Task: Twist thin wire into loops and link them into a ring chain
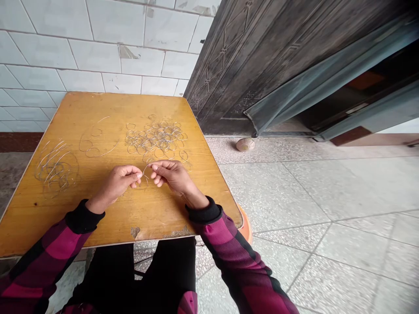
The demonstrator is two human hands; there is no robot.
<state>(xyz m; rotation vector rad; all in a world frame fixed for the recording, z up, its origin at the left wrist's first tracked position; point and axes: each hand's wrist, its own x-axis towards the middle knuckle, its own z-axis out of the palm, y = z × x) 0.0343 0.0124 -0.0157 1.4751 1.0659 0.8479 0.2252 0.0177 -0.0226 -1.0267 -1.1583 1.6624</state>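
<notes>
Between my hands, over the front half of the wooden table (108,222), a thin piece of wire (145,170) is bent in a curve. My left hand (122,179) pinches one end of it between thumb and fingertips. The thumb and forefinger of my right hand (170,175) close on its other side. Just beyond my right hand lies a pile of small wire rings (159,138). To the left of my left hand is a heap of longer, partly curled wires (56,168). A few loose wires (98,148) lie between the two groups.
White wall tiles (94,56) stand behind the table. A dark carved door (235,65) and a grey-green curtain (294,96) are at the right. On the tiled floor sits a round pale object (245,144). An orange stool edge (246,224) shows beside the table's right corner.
</notes>
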